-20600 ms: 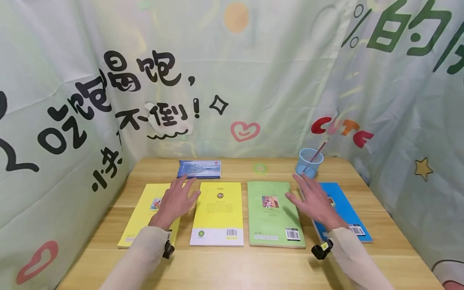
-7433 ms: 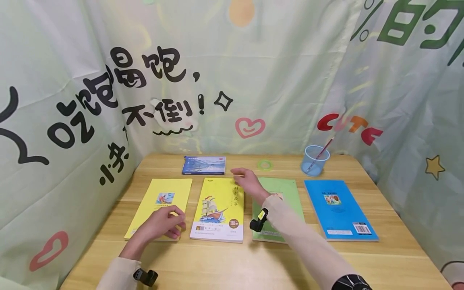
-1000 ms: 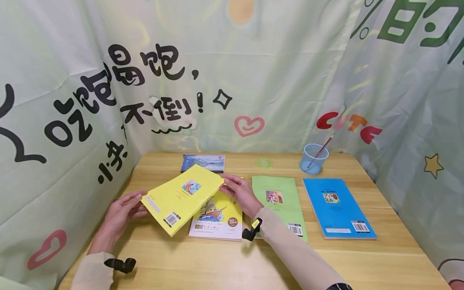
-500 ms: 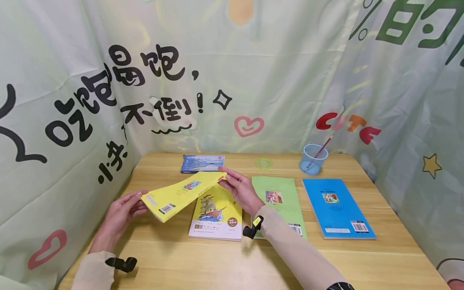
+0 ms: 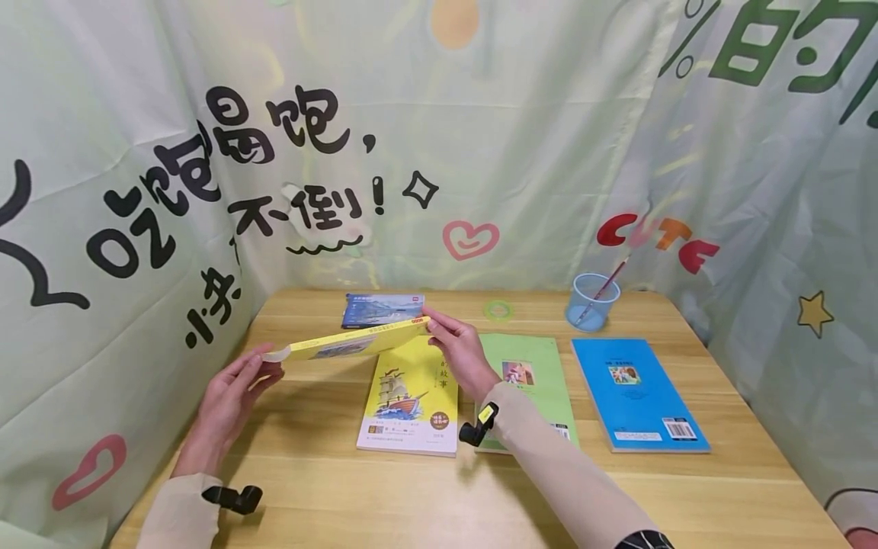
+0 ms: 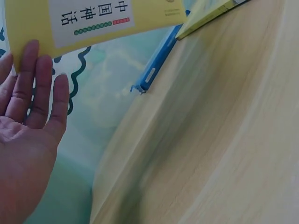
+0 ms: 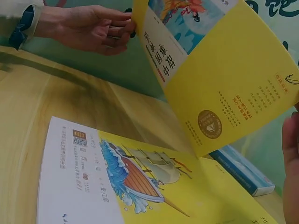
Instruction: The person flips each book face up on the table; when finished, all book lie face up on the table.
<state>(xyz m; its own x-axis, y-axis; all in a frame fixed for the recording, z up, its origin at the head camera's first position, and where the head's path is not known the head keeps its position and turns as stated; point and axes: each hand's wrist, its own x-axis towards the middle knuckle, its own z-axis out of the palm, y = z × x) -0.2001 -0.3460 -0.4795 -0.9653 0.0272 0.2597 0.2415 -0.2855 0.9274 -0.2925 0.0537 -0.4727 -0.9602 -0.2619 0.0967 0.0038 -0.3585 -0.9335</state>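
A yellow paperback book (image 5: 357,341), raised over the table, is tilted nearly edge-on with its spine toward the head camera. My left hand (image 5: 226,400) pinches its left end between thumb and fingers. At its right end, my right hand (image 5: 463,354) grips the corner by the spine. The right wrist view shows the book's front cover (image 7: 224,70), with a colourful picture, facing down toward the table. Under its right part lies another yellow book (image 5: 408,404) with a sailing ship on the cover, its top partly hidden.
Right of the ship book lie a green book (image 5: 535,374), partly behind my right wrist, and a blue book (image 5: 638,396). Along the back are a flat blue box (image 5: 384,309), a green ring (image 5: 498,309) and a blue cup (image 5: 592,305) holding a pencil. Printed cloth (image 5: 521,152) encloses the table.
The ship book, back cover up at first, now shows its front. The left yellow book has been lifted from the table by both hands and tipped from back-cover-up to nearly edge-on.
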